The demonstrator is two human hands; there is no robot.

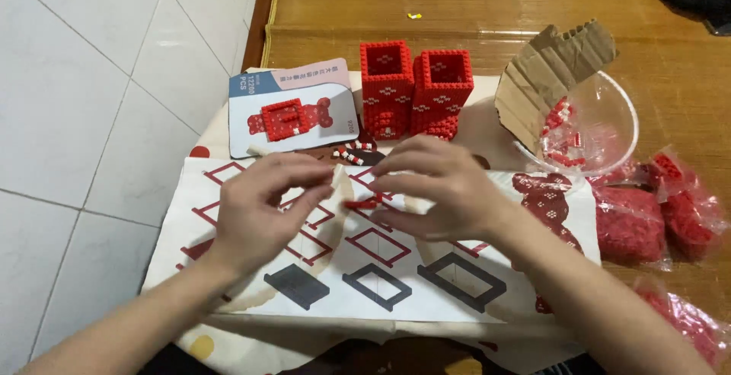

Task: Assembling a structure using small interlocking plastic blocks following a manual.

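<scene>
Small red brick piece (pixel 360 204) sits between my hands, above the instruction sheet (pixel 396 268). My right hand (pixel 442 188) pinches it, grip pressed on its right end. My left hand (pixel 263 207) has its grip slightly spread, fingertips near the piece; contact unclear. Both forearms angle inward. Two red brick towers (pixel 415 89) stand just beyond; the table (pixel 487 127) edge lies left.

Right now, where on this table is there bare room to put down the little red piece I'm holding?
Free: the printed instruction sheet's near strip, around the dark grey frame drawings, below both hands. Crowded: behind the left hand and right hand, by the two red brick towers and picture card; the right edge, by the clear bowl and bagged red bricks.
</scene>
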